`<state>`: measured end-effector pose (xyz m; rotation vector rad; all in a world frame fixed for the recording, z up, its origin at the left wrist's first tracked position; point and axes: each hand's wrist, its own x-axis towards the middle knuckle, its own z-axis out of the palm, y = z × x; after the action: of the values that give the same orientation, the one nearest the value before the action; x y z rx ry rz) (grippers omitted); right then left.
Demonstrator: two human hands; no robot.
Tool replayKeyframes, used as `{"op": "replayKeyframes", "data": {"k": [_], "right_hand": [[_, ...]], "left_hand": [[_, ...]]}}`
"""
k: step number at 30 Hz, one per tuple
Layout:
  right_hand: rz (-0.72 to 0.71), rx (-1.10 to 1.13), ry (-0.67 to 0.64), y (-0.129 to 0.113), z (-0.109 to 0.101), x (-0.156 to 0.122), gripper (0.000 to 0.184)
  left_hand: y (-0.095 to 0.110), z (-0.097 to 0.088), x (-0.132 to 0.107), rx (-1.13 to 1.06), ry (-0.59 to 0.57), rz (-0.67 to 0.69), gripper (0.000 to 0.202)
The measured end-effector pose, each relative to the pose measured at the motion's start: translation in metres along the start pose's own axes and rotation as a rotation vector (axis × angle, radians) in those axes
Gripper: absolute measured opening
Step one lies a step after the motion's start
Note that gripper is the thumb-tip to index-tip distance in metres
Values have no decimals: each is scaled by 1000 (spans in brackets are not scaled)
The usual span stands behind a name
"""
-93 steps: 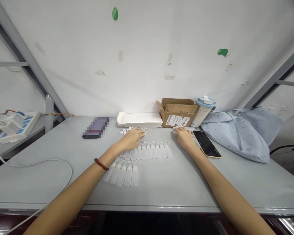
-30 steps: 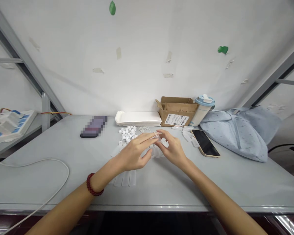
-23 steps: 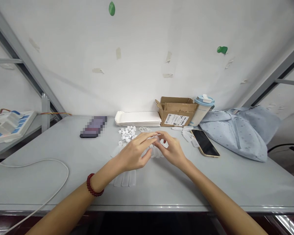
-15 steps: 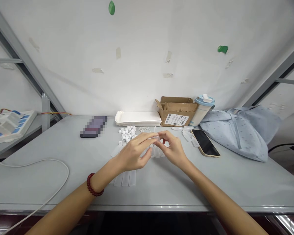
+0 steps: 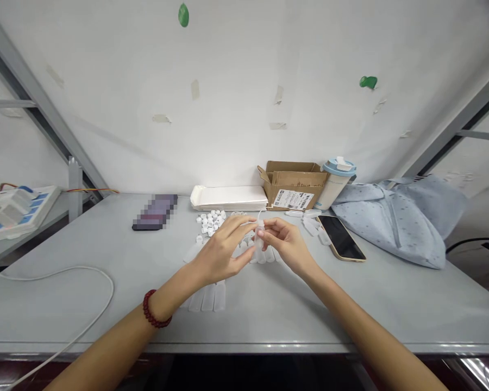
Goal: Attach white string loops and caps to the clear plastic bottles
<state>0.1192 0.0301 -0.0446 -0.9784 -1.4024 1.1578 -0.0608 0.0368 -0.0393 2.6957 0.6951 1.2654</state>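
My left hand (image 5: 222, 251) and my right hand (image 5: 285, 245) meet over the middle of the grey table (image 5: 269, 304). Between their fingertips is a small translucent squeeze bottle (image 5: 259, 239), held upright; my right hand grips its body and my left fingers pinch at its top. Under and around the hands lie several more such bottles (image 5: 207, 297) in rows. A heap of small white caps (image 5: 211, 221) sits just beyond my left hand. A red bead bracelet is on my left wrist.
At the back stand a stack of white trays (image 5: 228, 198), an open cardboard box (image 5: 295, 187) and a lidded cup (image 5: 334, 184). A phone (image 5: 341, 237) and a blue cloth bag (image 5: 399, 220) lie right. A dark phone (image 5: 155, 212), power strip (image 5: 16, 209) and white cable (image 5: 85, 320) lie left.
Three seconds ago both hands lay far out on the table by the caps and box. They have since come together over the bottles and lifted one bottle slightly between them.
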Motion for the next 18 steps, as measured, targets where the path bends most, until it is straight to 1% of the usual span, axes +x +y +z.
{"op": "replayKeyframes", "data": {"k": [2,4,11,18], "right_hand": [[6,28,-16,-1,0,0,32],[12,46,-35,-2,1,-1,31],[62,69,-103,-5,0,-3,32],[98,10,-125,-12,4,-5,26]], "left_hand": [[0,0,0,35,-45,8,42],[-1,0,0,65,-63,14,45],[-3,0,0,90,-51,2,45],[-1,-10,3,72,-68,-13,38]]}}
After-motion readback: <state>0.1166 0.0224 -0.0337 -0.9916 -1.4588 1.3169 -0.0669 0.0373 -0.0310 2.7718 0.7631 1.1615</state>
